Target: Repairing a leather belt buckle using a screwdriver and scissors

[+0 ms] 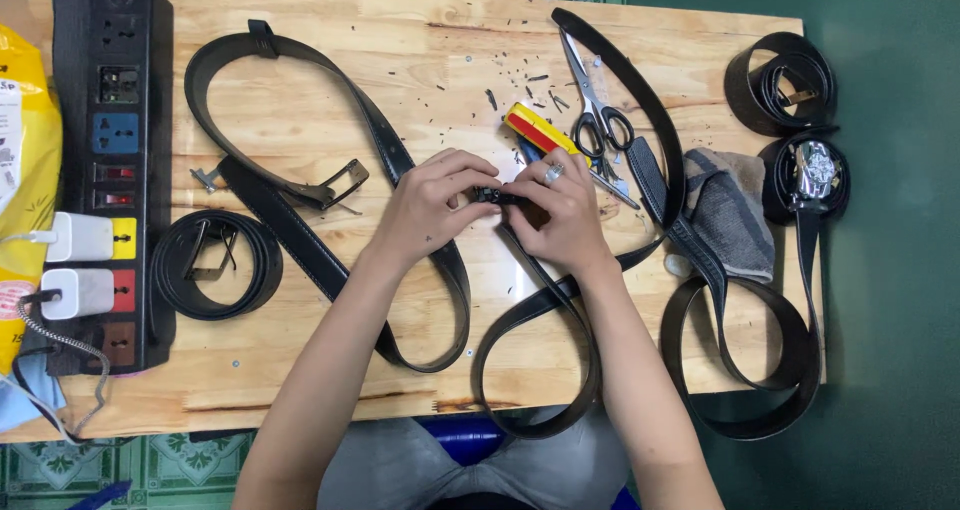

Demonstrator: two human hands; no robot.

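My left hand (430, 205) and my right hand (560, 215) meet at the middle of the wooden table (300, 390). Together they pinch a small black buckle piece (489, 195) at the end of a black leather belt (530, 315), which loops down over the table's near edge. A ring shows on a finger of my right hand. A second black belt (300, 100) with a metal buckle (340, 185) curves under my left wrist.
Scissors (595, 120) and a yellow-red utility knife (540, 130) lie just beyond my hands. A grey cloth (740, 215) and two coiled belts (785, 80) sit at the right. Another coiled belt (215, 265), a power strip (110, 170) with chargers and a yellow bag (25, 150) are at the left.
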